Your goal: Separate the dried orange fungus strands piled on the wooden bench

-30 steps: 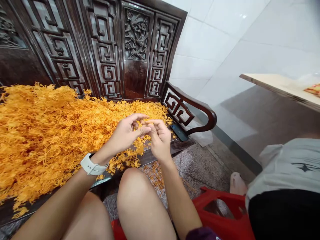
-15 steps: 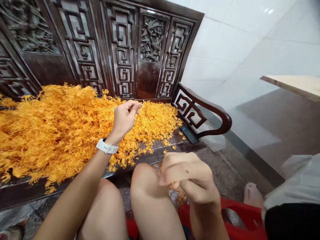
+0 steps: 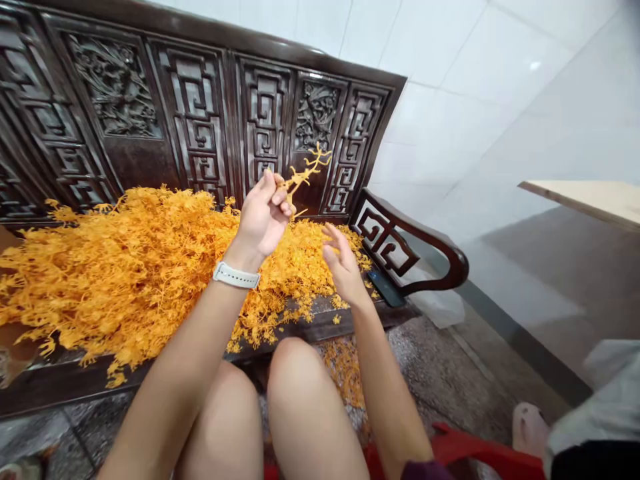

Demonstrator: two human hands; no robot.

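Observation:
Between the thumb and fingers of my left hand (image 3: 265, 212) is a branched orange plastic-looking sprig (image 3: 303, 177), its thin prongs pointing up and right. A pale watch (image 3: 236, 275) is on that wrist. My right hand (image 3: 343, 260) is raised just to the right, fingers apart and holding nothing that I can see. Behind both hands spreads a large heap of similar orange pieces (image 3: 145, 267) on a dark wooden bench (image 3: 65, 390). The pieces at the heap's right end (image 3: 310, 257) look smaller and lie lower.
A carved backrest (image 3: 195, 100) and a curved armrest (image 3: 440, 260) bound the bench. A dark phone-like slab (image 3: 386, 288) lies by the armrest. Orange bits (image 3: 345, 367) litter the floor. A red plastic edge (image 3: 490, 450) shows lower right, and a wooden board (image 3: 590, 203) juts in at right.
My right hand has moved from low near the knees up beside the left, its fingers opening. An orange sprig now shows clearly in my left hand, which has risen slightly and turned.

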